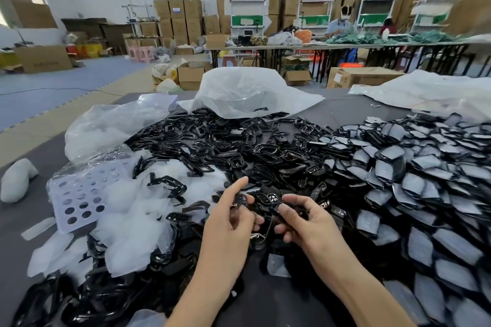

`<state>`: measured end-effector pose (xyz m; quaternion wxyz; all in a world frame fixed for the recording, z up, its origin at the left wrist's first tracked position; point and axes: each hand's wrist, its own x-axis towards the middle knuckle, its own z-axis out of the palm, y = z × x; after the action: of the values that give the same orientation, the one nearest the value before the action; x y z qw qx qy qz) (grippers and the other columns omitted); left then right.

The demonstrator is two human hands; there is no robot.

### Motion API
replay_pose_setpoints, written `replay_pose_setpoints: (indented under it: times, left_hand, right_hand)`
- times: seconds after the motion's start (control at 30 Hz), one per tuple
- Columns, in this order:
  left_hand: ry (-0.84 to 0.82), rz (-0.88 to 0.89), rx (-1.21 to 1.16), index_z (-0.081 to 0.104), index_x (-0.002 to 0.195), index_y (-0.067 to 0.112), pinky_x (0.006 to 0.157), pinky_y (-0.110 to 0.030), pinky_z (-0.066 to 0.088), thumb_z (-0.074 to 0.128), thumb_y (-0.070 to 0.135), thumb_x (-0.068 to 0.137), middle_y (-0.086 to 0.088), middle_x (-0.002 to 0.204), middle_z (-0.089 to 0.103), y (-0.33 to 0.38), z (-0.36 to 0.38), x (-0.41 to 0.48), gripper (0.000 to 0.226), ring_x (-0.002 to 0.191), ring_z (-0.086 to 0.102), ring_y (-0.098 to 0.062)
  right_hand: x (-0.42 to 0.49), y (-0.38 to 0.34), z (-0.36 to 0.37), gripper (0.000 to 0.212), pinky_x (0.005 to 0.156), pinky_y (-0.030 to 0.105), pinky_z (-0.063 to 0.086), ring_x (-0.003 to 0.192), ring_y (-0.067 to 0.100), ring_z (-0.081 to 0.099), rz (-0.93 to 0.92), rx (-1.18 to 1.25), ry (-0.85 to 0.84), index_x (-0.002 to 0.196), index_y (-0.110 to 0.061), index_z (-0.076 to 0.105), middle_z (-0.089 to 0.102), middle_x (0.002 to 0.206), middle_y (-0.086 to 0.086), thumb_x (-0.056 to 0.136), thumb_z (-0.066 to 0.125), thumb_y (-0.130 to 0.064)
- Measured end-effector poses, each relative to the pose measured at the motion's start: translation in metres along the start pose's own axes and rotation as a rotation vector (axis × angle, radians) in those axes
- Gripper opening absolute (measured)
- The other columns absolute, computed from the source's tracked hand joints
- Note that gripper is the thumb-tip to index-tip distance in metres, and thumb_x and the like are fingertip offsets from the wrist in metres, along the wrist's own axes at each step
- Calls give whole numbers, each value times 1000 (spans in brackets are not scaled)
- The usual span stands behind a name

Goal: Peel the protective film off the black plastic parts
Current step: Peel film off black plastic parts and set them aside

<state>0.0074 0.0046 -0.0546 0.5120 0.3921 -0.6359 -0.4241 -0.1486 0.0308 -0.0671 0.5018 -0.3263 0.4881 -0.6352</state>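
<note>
Both my hands meet over the middle of the table and hold black plastic parts between them. My left hand (230, 216) grips one small black part (240, 200) with its index finger stretched out above it. My right hand (303, 218) pinches another black part (276, 207) with thumb and curled fingers. A heap of bare black frames (225, 146) lies beyond my hands. To the right spreads a big pile of film-covered parts (414, 180), grey-white on top. Peeled white films (132, 225) lie heaped on the left.
A perforated white sheet (77, 199) lies at the left on the grey table (16, 241). Clear plastic bags (244, 90) sit at the table's far side and far right. Cardboard boxes, long tables and seated workers fill the hall behind.
</note>
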Motion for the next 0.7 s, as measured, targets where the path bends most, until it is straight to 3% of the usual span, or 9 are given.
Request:
replay_pose_setpoints:
  times: [0.07,0.13,0.3,0.4,0.57,0.7]
  left_hand:
    - [-8,-38,-69,61,122,33,75,-17,55,49,4,101,13,94,71,-1,3,0,37,83,74,-11]
    - [-10,-57,-120,64,113,26,79,-21,57,54,7,100,7,93,75,-1,5,1,25,89,74,-13]
    - [12,-68,-131,74,95,27,79,-14,51,67,16,93,11,97,76,-2,5,1,13,89,69,-2]
    - [9,-118,-208,76,94,30,83,-22,55,69,16,91,7,98,75,-4,8,0,16,92,69,-6]
    - [68,-63,-207,70,96,33,74,-17,53,64,13,95,4,85,71,-2,12,-4,21,79,67,-11]
    - [91,-73,-157,69,104,38,76,-16,52,61,18,98,6,91,69,-4,12,-3,22,85,64,-6]
  right_hand:
    - [1,3,1,16,51,19,51,60,13,66,12,31,1,113,-7,63,72,73,1,100,55,-3]
    - [0,3,2,25,55,18,53,64,13,68,21,32,-11,114,-9,64,73,76,0,104,44,2]
    - [-6,-3,5,25,69,21,59,85,28,77,-84,-6,0,117,-16,62,78,94,10,98,59,1]
    - [-10,-1,9,17,70,21,59,87,28,77,-114,2,-25,112,-11,68,77,97,14,99,58,-5]
    - [-15,-4,17,26,69,21,59,87,25,77,-41,192,-98,103,-15,77,77,104,18,94,54,-26]
    - [-17,1,19,24,76,24,60,98,28,75,13,248,-189,115,-10,68,75,110,19,102,49,-14]
